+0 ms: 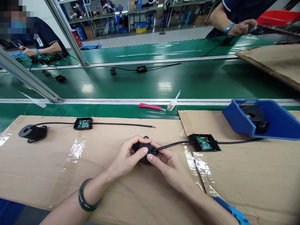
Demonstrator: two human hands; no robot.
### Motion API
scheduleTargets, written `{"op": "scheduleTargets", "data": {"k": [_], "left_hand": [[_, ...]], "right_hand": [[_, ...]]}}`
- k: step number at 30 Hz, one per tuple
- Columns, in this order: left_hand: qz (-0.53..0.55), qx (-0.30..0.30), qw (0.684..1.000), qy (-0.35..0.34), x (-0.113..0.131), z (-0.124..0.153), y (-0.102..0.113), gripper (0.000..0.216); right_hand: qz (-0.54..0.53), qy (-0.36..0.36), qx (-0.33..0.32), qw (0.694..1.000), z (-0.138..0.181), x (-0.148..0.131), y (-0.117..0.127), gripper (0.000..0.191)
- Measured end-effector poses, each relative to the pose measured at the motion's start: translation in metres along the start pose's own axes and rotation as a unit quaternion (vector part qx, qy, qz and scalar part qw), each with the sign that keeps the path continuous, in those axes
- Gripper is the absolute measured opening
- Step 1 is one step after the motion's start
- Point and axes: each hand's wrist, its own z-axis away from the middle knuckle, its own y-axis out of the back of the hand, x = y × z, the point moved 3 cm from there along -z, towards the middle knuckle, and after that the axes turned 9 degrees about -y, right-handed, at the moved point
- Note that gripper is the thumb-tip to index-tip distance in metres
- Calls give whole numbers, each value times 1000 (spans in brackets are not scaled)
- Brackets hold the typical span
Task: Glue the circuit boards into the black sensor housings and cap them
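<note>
A black round housing [145, 158] with a cable is held between my two hands, low over the cardboard. My left hand [128, 156] grips its left side, the thumb on top. My right hand [167, 162] closes on its right side, thumb and fingers near where the black cable [174, 144] comes out. Fingers hide much of the housing. The cable runs right to an open black box [205, 142] with a green circuit board inside. On the left lies a similar black housing with mounting ears [32, 132], cabled to another open box with a board [83, 123].
Beyond the cardboard [58, 175] lie a pink utility knife [151, 107] and a small white bottle [172, 103]. A blue bin [276, 125] with black parts stands at right. A cabled assembly [141, 69] rests on the green belt [199, 78]. Co-workers work across it.
</note>
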Motion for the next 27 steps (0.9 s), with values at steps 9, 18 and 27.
{"op": "scheduleTargets", "data": {"k": [9, 18, 27], "left_hand": [[-25, 0, 1000, -8, -1, 3, 0, 18], [-27, 38, 999, 1, 2, 6, 1, 14], [-4, 32, 999, 12, 2, -4, 0, 17]], "right_hand": [[71, 57, 5, 996, 5, -2, -2, 46], [194, 109, 63, 973, 13, 0, -3, 43], [170, 82, 70, 980, 8, 1, -4, 41]]}}
